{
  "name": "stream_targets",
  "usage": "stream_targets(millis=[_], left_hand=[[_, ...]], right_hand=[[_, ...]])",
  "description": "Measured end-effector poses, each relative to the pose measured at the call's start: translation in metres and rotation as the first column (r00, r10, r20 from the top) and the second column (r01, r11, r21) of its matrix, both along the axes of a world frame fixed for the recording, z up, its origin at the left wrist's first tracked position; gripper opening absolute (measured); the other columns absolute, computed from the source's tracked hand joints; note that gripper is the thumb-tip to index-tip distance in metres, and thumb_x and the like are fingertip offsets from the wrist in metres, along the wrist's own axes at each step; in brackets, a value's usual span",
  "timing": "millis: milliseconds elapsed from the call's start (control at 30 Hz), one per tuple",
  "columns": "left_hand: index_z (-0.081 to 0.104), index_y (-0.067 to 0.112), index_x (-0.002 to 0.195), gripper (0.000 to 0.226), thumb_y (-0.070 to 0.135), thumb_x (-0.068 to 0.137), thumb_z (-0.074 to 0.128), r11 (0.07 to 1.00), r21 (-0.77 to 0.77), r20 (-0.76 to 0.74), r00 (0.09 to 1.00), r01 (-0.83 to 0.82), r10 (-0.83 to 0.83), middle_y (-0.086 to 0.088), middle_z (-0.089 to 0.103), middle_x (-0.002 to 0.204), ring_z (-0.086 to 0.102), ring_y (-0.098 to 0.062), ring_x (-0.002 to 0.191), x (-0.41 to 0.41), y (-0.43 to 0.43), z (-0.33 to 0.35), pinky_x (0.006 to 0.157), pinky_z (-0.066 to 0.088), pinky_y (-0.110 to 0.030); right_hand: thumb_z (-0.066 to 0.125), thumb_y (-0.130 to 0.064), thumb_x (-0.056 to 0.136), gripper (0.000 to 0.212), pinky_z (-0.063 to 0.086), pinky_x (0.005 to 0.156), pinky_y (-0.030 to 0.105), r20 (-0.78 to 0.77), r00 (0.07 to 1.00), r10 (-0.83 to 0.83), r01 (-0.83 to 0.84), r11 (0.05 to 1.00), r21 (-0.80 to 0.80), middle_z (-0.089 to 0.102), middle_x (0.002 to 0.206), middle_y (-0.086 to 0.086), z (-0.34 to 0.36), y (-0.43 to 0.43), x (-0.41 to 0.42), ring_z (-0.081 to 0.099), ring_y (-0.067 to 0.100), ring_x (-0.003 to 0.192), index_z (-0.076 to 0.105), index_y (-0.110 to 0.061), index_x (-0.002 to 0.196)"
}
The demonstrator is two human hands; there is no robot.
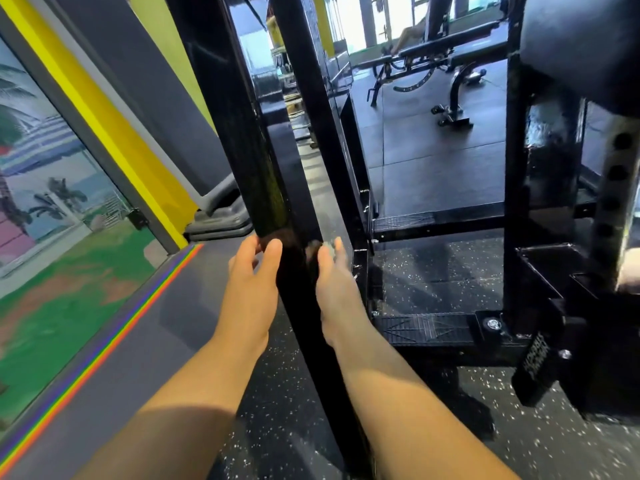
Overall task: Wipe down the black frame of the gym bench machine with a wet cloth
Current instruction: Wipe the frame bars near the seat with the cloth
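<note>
Both forearms reach forward from the bottom of the view, one on each side of a slanting black frame bar [294, 209] that runs from the near floor up and away through the middle of the picture. That bar is the part of the machine in hand, glossy and streaked with reflections.

Left hand [251, 278] lies against the bar's left face, fingers stretched out and close together, tips touching the metal. Right hand [334, 285] lies along the right face; its fingers look extended too, but the tips blur, and something pale and glinting sits there. Whether that is the wet cloth I cannot tell. No cloth shows plainly anywhere.

To do this stretch well, I would judge that the cloth needs to wrap the bar so all its faces are covered in one pass, with the other hand steadying, then travel along the full length, top to base, overlapping strokes.

Further right stand the machine's upright post [516, 188], its foot plates [426, 329] and a padded rest [581, 46]. Speckled rubber floor [287, 410] lies beneath; a painted wall mural [52, 188] is at far left.
</note>
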State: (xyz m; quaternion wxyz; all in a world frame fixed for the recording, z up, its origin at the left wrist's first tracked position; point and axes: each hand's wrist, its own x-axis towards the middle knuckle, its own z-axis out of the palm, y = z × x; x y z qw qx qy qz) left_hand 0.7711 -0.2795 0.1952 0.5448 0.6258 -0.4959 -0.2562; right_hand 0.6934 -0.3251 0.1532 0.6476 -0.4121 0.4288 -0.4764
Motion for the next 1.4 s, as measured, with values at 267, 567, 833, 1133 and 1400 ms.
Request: stream_targets(millis=[267, 567, 833, 1133, 1400], left_hand=[[0.039, 0.060, 0.119, 0.031, 0.035, 0.101, 0.036, 0.999, -0.004, -0.017, 0.999, -0.043, 0.043, 0.022, 0.049, 0.113, 0.051, 0.003, 0.102, -0.012, 0.006, -0.002, 0.079, 0.038, -0.017], [0.045, 0.046, 0.124, 0.039, 0.016, 0.101, 0.037, 0.996, 0.032, -0.005, 0.997, 0.080, -0.080, 0.038, 0.059, 0.108, 0.052, 0.021, 0.099, -0.014, 0.022, 0.004, 0.085, 0.044, -0.007], [0.046, 0.043, 0.085, 0.039, 0.010, 0.101, 0.035, 0.999, 0.013, -0.095, 0.994, 0.053, -0.051, 0.039, 0.059, 0.061, 0.055, 0.024, 0.063, -0.027, 0.036, 0.010, 0.061, 0.043, -0.009], [0.057, 0.030, 0.107, 0.040, -0.003, 0.097, 0.035, 0.998, 0.063, -0.123, 0.992, -0.015, 0.023, 0.009, 0.064, 0.110, 0.061, 0.004, 0.085, -0.017, 0.027, 0.033, 0.068, 0.047, -0.019], [0.054, 0.036, 0.120, 0.047, -0.001, 0.095, 0.041, 0.997, -0.052, -0.095, 0.994, -0.058, 0.053, 0.006, 0.059, 0.120, 0.059, -0.007, 0.105, -0.009, 0.018, 0.060, 0.081, 0.049, -0.024]], right_hand=[[0.033, -0.043, 0.102, 0.047, 0.023, 0.116, 0.039, 0.058, 0.996, -0.075, 0.082, 0.987, -0.138, 0.027, 0.155, -0.006, -0.043, 0.001, 0.006, 0.029, 0.016, 0.140, 0.022, -0.042, 0.148], [0.031, -0.033, 0.103, 0.049, 0.027, 0.114, 0.041, 0.064, 0.997, -0.046, 0.049, 0.998, -0.042, 0.026, 0.156, 0.004, 0.024, -0.001, 0.000, 0.032, 0.024, 0.138, 0.021, -0.029, 0.151], [0.038, -0.033, 0.102, 0.050, 0.025, 0.109, 0.024, 0.090, 0.995, -0.037, 0.069, 0.921, -0.383, 0.029, 0.153, -0.004, 0.029, -0.010, -0.001, 0.033, 0.011, 0.136, 0.022, -0.031, 0.150], [0.031, -0.022, 0.103, 0.043, 0.027, 0.111, 0.034, 0.088, 0.993, -0.080, 0.096, 0.974, -0.203, 0.041, 0.147, 0.006, 0.058, -0.012, -0.001, 0.038, 0.020, 0.134, 0.035, -0.016, 0.145], [0.034, -0.018, 0.105, 0.048, 0.029, 0.101, 0.019, 0.214, 0.976, -0.036, 0.102, 0.947, -0.305, 0.038, 0.147, -0.001, 0.027, -0.017, 0.003, 0.044, 0.003, 0.116, 0.020, -0.023, 0.150]])
